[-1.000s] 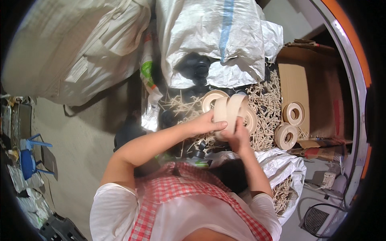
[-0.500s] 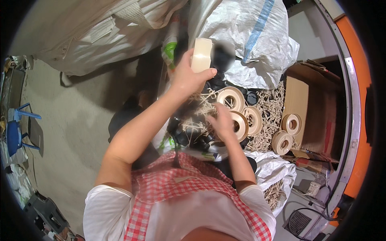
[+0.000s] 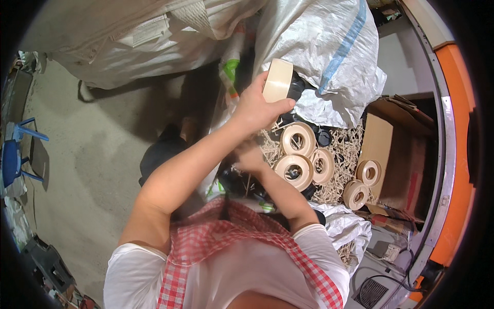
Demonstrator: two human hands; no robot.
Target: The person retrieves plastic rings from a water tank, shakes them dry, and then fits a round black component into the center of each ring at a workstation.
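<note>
My left hand (image 3: 261,103) is raised, closed around a wide cream plastic ring (image 3: 278,81) held up on edge. Its thumb presses the lower right side. My right hand (image 3: 250,156) reaches left, partly behind my left forearm, low over small beige stick-like pieces and black parts (image 3: 237,177). Motion blur smears its fingers, so I cannot make out a grip. To its right lie three cream rings, the upper ring (image 3: 298,139), the lower ring (image 3: 294,172) and the right ring (image 3: 322,165), on the heap of beige sticks (image 3: 347,141).
Two more rings (image 3: 369,172) rest by an open cardboard box (image 3: 378,136) at the right. A white woven sack (image 3: 303,38) with a blue stripe bulges behind the heap. A large pale bag (image 3: 154,41) hangs at the upper left. A grey machine (image 3: 378,286) stands lower right.
My right hand has moved left from beside the rings to under my left forearm. The lower ring has shifted slightly left. My left hand still holds its ring raised.
</note>
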